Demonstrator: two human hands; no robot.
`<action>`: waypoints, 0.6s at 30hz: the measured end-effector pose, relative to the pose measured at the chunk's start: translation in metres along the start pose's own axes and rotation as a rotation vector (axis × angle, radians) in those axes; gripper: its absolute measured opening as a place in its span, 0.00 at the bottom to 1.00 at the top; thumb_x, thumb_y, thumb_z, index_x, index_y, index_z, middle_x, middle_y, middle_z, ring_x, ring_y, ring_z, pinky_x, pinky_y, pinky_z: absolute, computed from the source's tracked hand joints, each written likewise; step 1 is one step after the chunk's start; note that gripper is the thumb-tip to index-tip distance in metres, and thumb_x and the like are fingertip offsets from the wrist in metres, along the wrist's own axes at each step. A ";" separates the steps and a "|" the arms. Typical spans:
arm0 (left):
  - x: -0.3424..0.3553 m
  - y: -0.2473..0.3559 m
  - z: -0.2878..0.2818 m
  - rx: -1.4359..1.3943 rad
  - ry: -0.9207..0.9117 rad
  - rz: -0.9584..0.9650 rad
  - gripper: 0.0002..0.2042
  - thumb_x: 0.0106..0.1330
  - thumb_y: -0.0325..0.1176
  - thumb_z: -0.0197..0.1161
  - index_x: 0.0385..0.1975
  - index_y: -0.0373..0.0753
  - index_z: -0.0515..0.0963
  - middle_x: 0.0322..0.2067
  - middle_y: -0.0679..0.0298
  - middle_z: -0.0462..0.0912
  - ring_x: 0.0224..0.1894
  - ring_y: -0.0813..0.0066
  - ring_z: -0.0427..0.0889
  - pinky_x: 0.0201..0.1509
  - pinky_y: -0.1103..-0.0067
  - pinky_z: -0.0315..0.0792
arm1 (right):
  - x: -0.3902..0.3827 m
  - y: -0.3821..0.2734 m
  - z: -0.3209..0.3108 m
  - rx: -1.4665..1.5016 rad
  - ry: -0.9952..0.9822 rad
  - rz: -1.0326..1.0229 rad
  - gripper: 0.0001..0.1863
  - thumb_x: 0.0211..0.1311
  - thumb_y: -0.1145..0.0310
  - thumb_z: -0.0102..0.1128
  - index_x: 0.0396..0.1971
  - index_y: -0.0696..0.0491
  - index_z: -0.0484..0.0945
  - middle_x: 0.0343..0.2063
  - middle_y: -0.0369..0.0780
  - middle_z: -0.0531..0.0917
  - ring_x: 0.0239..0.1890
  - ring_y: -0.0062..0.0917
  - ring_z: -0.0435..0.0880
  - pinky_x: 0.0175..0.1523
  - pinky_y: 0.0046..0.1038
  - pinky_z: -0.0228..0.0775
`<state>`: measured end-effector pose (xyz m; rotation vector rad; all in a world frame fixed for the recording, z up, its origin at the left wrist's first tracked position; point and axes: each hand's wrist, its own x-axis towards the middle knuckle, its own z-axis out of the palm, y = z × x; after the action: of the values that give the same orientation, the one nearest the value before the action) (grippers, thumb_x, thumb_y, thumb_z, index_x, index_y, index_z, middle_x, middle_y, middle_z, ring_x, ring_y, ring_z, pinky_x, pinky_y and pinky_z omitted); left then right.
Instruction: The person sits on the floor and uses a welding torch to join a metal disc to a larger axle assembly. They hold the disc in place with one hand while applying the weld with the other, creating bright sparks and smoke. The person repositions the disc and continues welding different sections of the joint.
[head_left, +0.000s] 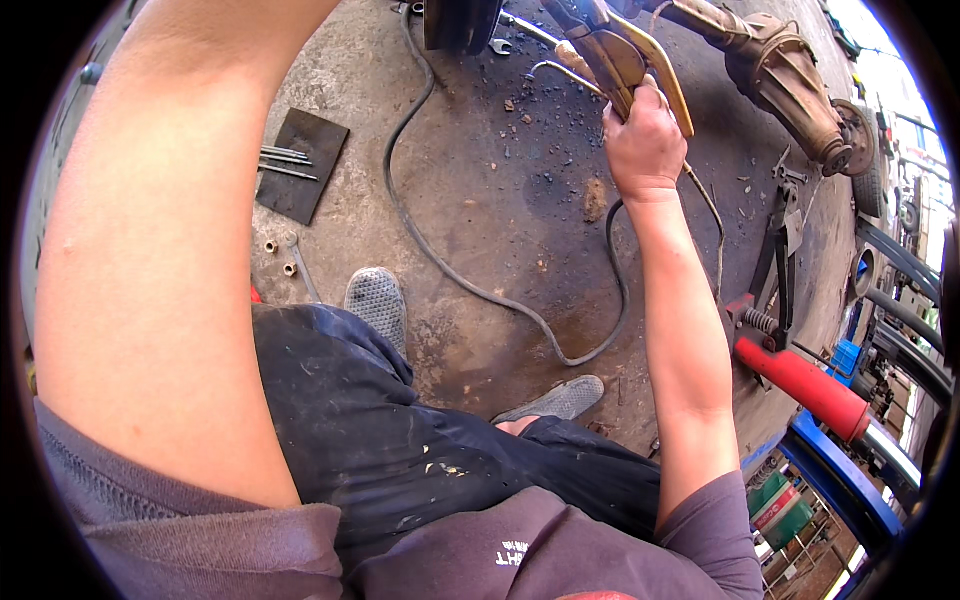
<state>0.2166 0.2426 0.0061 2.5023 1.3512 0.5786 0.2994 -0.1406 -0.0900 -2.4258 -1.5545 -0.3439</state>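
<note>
My left arm (165, 230) reaches up past the top edge, so the left hand is out of sight. Near the top, my right hand (645, 145) is closed around the lower end of a brown, curved metal piece (612, 68), whose exact kind I cannot make out. A second, yellowish-brown curved strip (660, 75) lies along its right side. Bluish light glows at the piece's upper end. A black cable (490, 295) loops over the floor and passes behind my right wrist; whether it joins what I hold is hidden.
A rusty axle housing (785, 75) lies at upper right. Below it stand a black metal linkage (782, 240) and a red jack (805, 385). An open-end wrench (302, 268), nuts (290, 269) and a dark plate (305, 190) with thin rods (290, 172) lie left of my feet.
</note>
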 end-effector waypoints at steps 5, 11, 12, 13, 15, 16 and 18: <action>0.008 -0.001 0.005 0.064 -0.045 0.023 0.25 0.63 0.41 0.54 0.56 0.35 0.81 0.60 0.45 0.81 0.65 0.53 0.79 0.68 0.68 0.72 | 0.000 0.000 0.001 0.000 0.037 -0.005 0.29 0.54 0.65 0.74 0.55 0.56 0.76 0.43 0.47 0.87 0.45 0.43 0.89 0.47 0.40 0.83; 0.004 0.000 0.002 0.025 -0.002 0.048 0.26 0.63 0.41 0.54 0.57 0.34 0.81 0.60 0.46 0.81 0.65 0.53 0.79 0.68 0.68 0.72 | 0.001 0.000 0.001 -0.006 0.046 -0.007 0.28 0.54 0.65 0.74 0.55 0.56 0.77 0.42 0.47 0.87 0.45 0.43 0.89 0.47 0.40 0.83; 0.010 -0.004 0.004 0.048 0.014 0.061 0.26 0.62 0.41 0.55 0.57 0.34 0.81 0.60 0.46 0.81 0.65 0.53 0.79 0.68 0.68 0.72 | 0.001 -0.001 0.000 -0.006 0.044 -0.008 0.28 0.54 0.65 0.74 0.55 0.55 0.77 0.42 0.46 0.87 0.44 0.43 0.89 0.47 0.41 0.83; 0.008 -0.003 0.005 0.066 0.024 0.076 0.26 0.62 0.42 0.55 0.57 0.34 0.81 0.60 0.46 0.80 0.65 0.53 0.79 0.68 0.68 0.72 | 0.001 0.000 0.001 0.009 0.038 -0.004 0.27 0.55 0.64 0.73 0.54 0.56 0.77 0.42 0.48 0.87 0.44 0.45 0.88 0.47 0.42 0.83; 0.005 -0.001 0.006 0.044 -0.006 0.041 0.26 0.62 0.42 0.55 0.57 0.35 0.81 0.60 0.45 0.80 0.65 0.53 0.78 0.68 0.68 0.72 | 0.001 0.001 0.001 0.040 0.026 0.004 0.24 0.58 0.64 0.71 0.53 0.57 0.77 0.42 0.50 0.87 0.43 0.48 0.88 0.47 0.45 0.81; 0.003 0.001 0.003 0.034 -0.018 0.024 0.26 0.61 0.42 0.56 0.57 0.35 0.81 0.60 0.45 0.80 0.65 0.53 0.78 0.68 0.68 0.72 | 0.001 0.001 0.001 0.041 0.032 0.002 0.24 0.58 0.64 0.71 0.53 0.57 0.77 0.42 0.50 0.87 0.43 0.48 0.88 0.47 0.45 0.81; 0.003 0.002 0.001 0.033 -0.030 0.018 0.26 0.62 0.42 0.56 0.56 0.35 0.82 0.61 0.45 0.80 0.65 0.53 0.78 0.68 0.68 0.72 | 0.001 0.002 0.001 0.044 0.043 -0.002 0.24 0.58 0.64 0.71 0.52 0.57 0.77 0.42 0.50 0.87 0.43 0.49 0.88 0.47 0.45 0.81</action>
<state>0.2205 0.2441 0.0067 2.5415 1.3399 0.5250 0.3014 -0.1396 -0.0910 -2.3678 -1.5308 -0.3564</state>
